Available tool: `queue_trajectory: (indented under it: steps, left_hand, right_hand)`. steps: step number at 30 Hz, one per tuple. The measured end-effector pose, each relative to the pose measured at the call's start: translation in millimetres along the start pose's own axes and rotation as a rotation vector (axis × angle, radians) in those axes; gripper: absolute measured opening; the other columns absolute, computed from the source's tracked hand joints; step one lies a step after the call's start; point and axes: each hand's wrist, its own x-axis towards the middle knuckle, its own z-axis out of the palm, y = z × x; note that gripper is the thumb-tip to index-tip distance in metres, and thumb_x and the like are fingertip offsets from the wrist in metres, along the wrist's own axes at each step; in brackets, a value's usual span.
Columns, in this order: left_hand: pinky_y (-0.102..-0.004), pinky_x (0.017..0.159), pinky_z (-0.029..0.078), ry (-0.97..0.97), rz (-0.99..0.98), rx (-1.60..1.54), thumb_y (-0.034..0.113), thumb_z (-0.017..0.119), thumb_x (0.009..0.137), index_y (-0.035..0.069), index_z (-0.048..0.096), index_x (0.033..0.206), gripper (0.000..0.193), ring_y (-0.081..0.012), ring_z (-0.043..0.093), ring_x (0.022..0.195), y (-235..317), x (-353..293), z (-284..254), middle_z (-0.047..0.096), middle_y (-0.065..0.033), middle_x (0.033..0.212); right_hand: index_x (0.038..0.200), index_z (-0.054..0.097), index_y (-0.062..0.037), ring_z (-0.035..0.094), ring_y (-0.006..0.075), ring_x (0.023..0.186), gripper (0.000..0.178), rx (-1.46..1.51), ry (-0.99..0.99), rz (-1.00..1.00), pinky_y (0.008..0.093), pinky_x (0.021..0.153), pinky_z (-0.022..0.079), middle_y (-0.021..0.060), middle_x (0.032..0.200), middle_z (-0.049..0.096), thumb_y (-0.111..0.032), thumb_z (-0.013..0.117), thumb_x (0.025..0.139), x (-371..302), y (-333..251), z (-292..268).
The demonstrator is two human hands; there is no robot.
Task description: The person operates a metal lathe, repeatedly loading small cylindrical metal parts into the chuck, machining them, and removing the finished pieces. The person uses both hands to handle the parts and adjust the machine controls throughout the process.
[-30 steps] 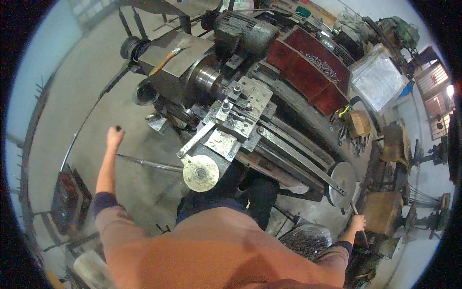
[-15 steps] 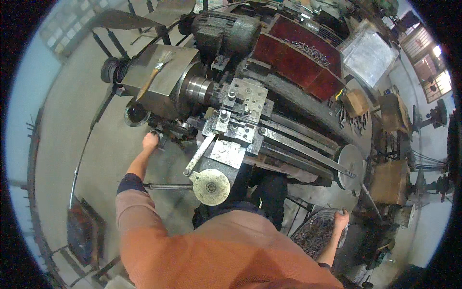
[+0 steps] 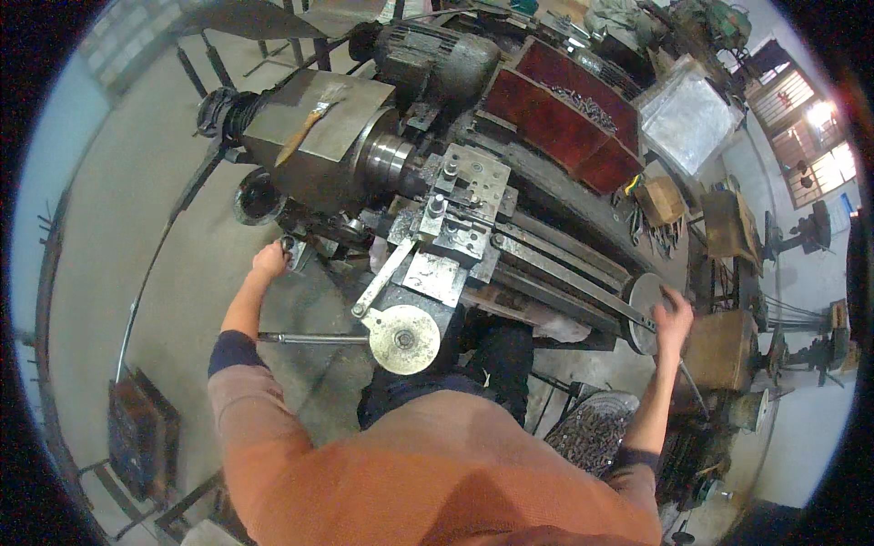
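In front of me stands a small metal lathe with a bright round chuck (image 3: pixel 388 160) and a steel tool slide (image 3: pixel 473 187). My left hand (image 3: pixel 270 259) is closed at a dark metal fitting (image 3: pixel 293 247) below the headstock; what its fingers grip is hard to make out. My right hand (image 3: pixel 672 320) is at the rim of a grey metal disc (image 3: pixel 644 309) at the right end of the lathe bed, fingers curved and apart. Between my hands, a pale round plate (image 3: pixel 404 339) joins a flat lever (image 3: pixel 383 278).
A wooden-handled brush (image 3: pixel 305 130) lies on the headstock. Behind the bed sits a red divided tray (image 3: pixel 555 127) with small metal parts. A basket (image 3: pixel 596 428) of small dark pieces stands below my right forearm. A rod (image 3: pixel 314 338) juts left from the pale plate.
My right hand has risen from beside the basket to the grey disc. My left hand stays by the fitting below the headstock. The view has shifted slightly.
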Motion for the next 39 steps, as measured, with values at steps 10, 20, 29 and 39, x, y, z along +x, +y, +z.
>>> queue_trajectory:
  steps: [10,20,29,39]
  left_hand:
    - [-0.0406,0.073,0.047,0.617,-0.342,-0.010,0.032,0.048,0.085,0.010,0.057,0.109,0.034,-0.0312,0.060,0.087,-112.3,-125.0,-214.5,0.063,-0.0143,0.093]
    - [-0.0453,0.066,0.047,0.543,-0.682,-0.014,0.052,0.054,0.076,0.005,0.056,0.085,0.048,-0.0347,0.060,0.076,7.1,-235.1,-152.0,0.061,-0.0160,0.083]
    - [-0.0356,0.069,0.046,0.666,-0.093,-0.636,0.028,0.055,0.082,0.000,0.059,0.088,0.029,-0.0251,0.060,0.075,85.3,-210.4,-224.3,0.063,-0.0149,0.076]
    - [-0.0260,0.060,0.049,-0.137,0.604,-1.896,0.028,0.054,0.087,-0.003,0.060,0.089,0.031,-0.0141,0.062,0.066,271.2,-132.1,-220.6,0.063,-0.0076,0.075]
  right_hand:
    - [0.085,0.068,-0.0077,0.060,0.0293,0.079,0.030,0.331,-0.389,-0.950,0.0350,0.072,0.047,0.0152,0.084,0.064,-0.020,0.061,0.058,92.9,-337.9,135.1]
    - [0.077,0.064,-0.0009,0.061,0.0336,0.079,0.034,0.071,-0.600,-0.752,0.0397,0.074,0.050,0.0205,0.081,0.063,-0.027,0.064,0.055,86.9,-385.8,189.7]
    - [0.082,0.069,-0.0100,0.056,0.0267,0.095,0.033,0.719,-0.313,-1.112,0.0337,0.080,0.046,0.0086,0.092,0.064,-0.013,0.057,0.052,48.1,-350.1,103.6]
    - [0.086,0.062,-0.0069,0.051,0.0319,0.099,0.038,0.746,-0.071,-1.064,0.0399,0.082,0.044,0.0067,0.101,0.060,-0.006,0.059,0.048,-5.9,-333.2,82.1]
